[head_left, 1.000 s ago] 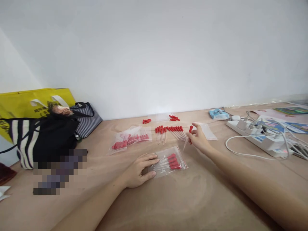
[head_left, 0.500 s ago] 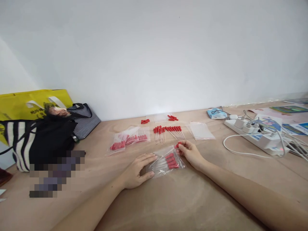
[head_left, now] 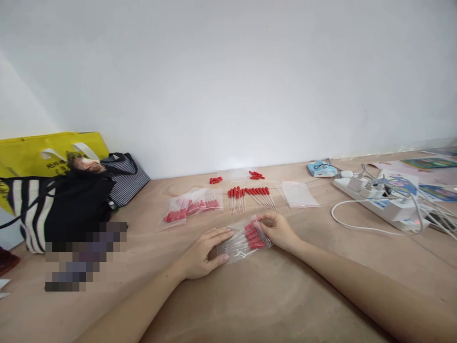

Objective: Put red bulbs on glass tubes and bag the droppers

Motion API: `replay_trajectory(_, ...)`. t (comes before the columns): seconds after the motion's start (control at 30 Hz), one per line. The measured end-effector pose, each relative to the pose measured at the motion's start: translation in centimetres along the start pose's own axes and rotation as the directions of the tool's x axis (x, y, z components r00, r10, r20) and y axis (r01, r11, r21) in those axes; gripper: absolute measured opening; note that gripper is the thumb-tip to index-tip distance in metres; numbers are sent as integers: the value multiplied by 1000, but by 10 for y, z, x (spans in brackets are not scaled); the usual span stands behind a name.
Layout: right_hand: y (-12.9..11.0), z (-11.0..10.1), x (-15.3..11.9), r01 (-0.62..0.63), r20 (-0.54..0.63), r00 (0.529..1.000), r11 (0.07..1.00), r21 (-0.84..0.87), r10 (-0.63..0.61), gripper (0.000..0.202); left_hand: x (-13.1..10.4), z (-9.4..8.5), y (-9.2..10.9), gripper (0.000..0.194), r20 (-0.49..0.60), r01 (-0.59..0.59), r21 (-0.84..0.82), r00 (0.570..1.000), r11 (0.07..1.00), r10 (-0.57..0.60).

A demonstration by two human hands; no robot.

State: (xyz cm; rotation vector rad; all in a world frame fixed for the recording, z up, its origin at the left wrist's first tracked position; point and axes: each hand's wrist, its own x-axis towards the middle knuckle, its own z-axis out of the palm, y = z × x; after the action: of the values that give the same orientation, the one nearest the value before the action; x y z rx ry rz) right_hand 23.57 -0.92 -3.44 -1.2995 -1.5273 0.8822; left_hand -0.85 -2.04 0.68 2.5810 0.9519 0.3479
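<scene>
A clear zip bag [head_left: 233, 256] lies flat in front of me, holding several glass droppers with red rubber bulbs [head_left: 256, 243]. Across the bag's left end rests my left hand [head_left: 205, 252], fingers stretched and thumb apart, touching the plastic. My right hand [head_left: 280, 231] is closed at the bag's mouth on the right, its fingertips at the red end of a dropper [head_left: 253, 224] that lies mostly inside. Beyond the bag, loose droppers [head_left: 237, 197] lie in a row with a second fanned group [head_left: 262, 196] beside them.
Filled bags of droppers [head_left: 194, 207] overlap at the left. A stack of flat zip bags [head_left: 300, 194] lies right of the loose droppers. Red bulbs [head_left: 215, 180] sit near the wall. A power strip [head_left: 378, 202] with cables occupies the right; a black striped bag [head_left: 71, 209] stands left.
My right hand has moved slightly left, and the red-ended dropper has slid farther into the bag. My left hand has stayed in place.
</scene>
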Motion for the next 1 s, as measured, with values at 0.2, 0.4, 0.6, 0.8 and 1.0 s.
replay_trajectory(0.2, -4, -6, 6, 16, 239, 970, 996, 82, -35, 30, 1, 1, -2, 48, -7, 0, -4, 1000, 1000, 0)
replay_trajectory(0.4, -6, -10, 7, -262, 107, 963, 950, 172, 246, 32, 0, -2, -4, 46, 18, -46, -29, 999, 999, 47)
replay_trajectory(0.6, -5, -11, 9, -297, 200, 945, 936, 190, 259, 32, 1, 0, -7, 47, 8, -43, 33, 999, 998, 43)
replay_trajectory(0.8, -21, -18, -3, -455, 378, 846, 878, 147, 376, 16, 3, 4, -8, 35, -341, 133, 150, 937, 980, -75)
replay_trajectory(1.0, -34, -6, -17, -578, 377, 816, 658, 483, 439, 9, 1, 11, 18, 74, -241, -214, 255, 930, 943, 276)
